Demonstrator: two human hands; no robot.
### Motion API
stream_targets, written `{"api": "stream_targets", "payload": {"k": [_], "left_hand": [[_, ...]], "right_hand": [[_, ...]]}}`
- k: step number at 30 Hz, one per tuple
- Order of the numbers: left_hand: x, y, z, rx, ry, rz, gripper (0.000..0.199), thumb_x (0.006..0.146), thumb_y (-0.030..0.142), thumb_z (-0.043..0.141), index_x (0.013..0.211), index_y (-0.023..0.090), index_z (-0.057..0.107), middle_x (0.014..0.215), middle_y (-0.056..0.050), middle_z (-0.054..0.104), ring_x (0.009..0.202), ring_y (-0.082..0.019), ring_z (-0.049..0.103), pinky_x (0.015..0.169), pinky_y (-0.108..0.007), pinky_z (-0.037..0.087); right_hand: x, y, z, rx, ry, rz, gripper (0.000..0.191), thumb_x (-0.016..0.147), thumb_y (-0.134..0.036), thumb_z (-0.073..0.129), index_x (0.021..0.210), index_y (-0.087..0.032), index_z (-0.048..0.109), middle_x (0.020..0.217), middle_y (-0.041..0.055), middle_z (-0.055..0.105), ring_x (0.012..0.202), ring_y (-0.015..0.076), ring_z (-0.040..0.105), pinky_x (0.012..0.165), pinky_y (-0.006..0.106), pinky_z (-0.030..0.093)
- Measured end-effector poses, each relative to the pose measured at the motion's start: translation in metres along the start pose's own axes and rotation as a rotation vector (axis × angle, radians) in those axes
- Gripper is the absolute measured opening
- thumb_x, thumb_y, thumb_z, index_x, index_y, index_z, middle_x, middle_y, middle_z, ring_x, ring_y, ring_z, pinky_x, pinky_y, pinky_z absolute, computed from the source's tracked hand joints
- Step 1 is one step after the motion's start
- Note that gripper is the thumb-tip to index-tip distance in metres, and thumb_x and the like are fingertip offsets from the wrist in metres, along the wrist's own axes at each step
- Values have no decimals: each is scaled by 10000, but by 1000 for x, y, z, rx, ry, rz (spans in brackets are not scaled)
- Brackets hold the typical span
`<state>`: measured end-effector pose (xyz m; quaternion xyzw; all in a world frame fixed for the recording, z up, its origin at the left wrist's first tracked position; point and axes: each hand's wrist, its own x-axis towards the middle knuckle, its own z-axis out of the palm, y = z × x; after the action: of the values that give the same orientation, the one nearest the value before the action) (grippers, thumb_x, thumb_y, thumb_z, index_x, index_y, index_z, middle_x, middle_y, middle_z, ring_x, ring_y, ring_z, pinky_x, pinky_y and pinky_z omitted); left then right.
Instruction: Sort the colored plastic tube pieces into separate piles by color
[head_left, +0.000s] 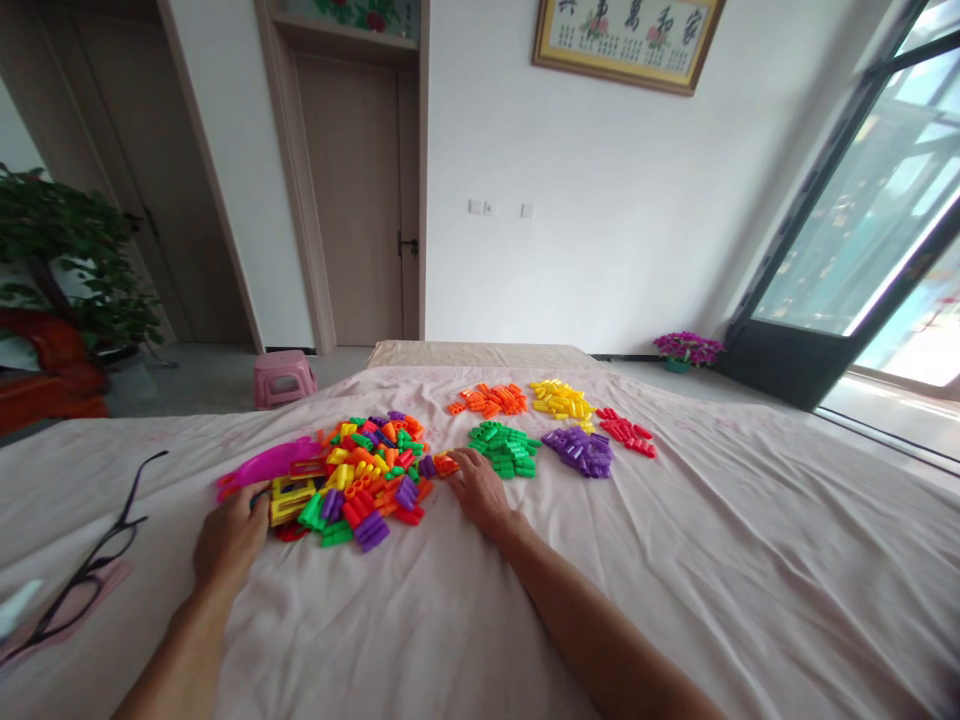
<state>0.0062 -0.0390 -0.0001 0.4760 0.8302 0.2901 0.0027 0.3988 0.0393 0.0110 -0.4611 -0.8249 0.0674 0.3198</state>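
My right hand (480, 490) reaches to the right edge of a mixed heap of plastic building blocks (364, 475). Its fingertips close on an orange block (446, 464), beside a purple block (427, 467). My left hand (232, 530) rests curled at the heap's left side, against a yellow open-framed piece (291, 500). Something small and dark shows at its fingertips; what it grips is partly hidden. Behind it lies a magenta plastic piece (271, 463). Sorted by colour are piles of green blocks (504, 449), orange blocks (493, 400), yellow blocks (562, 399), purple blocks (579, 452) and red blocks (628, 432).
A wrinkled pale cloth (720, 560) covers the broad surface. Eyeglasses (86, 580) lie at the left. Beyond stand a pink stool (283, 378), a leafy plant (71, 265) and purple flowers (688, 348). A glass door (840, 220) is at the right.
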Motion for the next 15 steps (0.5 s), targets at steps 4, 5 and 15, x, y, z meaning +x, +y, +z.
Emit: {"api": "stream_targets", "payload": {"k": [4, 5, 15], "left_hand": [[-1, 3, -2, -89, 37, 70, 433, 929, 395, 363, 1056, 178, 716, 1100, -128, 760, 1030, -270, 691, 900, -344, 523], [-2, 5, -3, -116, 39, 95, 397, 913, 379, 387, 1023, 188, 717, 1078, -115, 764, 1031, -262, 692, 903, -332, 527], [-6, 14, 8, -274, -47, 223, 389, 838, 499, 513, 1020, 220, 713, 1021, -70, 779, 1019, -264, 702, 931, -358, 548]], "right_hand": [[5, -2, 1, -76, -86, -10, 423, 944, -236, 621, 1364, -249, 581, 1262, 93, 648, 1151, 240, 585, 1027, 347, 407], [7, -3, 1, -91, -94, -1, 400, 946, -250, 624, 1345, -248, 595, 1222, 92, 656, 1125, 237, 591, 1003, 339, 413], [8, 2, -2, 91, -32, 121, 161, 980, -210, 550, 944, -211, 707, 968, 53, 668, 922, 189, 622, 829, 267, 450]]}}
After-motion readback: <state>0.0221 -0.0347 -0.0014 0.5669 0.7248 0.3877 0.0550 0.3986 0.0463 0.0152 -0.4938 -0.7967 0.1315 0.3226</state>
